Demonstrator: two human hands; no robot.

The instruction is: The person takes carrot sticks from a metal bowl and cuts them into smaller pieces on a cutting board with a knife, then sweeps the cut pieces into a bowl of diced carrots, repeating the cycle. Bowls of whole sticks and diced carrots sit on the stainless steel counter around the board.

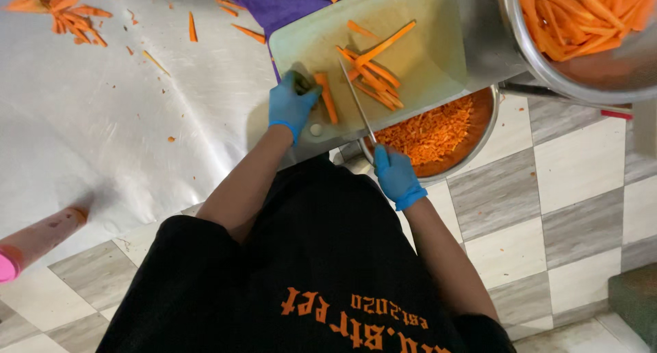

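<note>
Carrot stick (328,98), stiff, light & prob. a bit slippery, best pinned near its end, lies on cutting board (410,59) at upper centre, left hand (291,105) closed on its top end, right hand (395,176) clenched on knife (357,101), w/ bowl of chopped carrot (438,131) to the right.

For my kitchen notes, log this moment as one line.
left hand: pressing carrot stick on cutting board | right hand: gripping knife | bowl: chopped carrot
</note>
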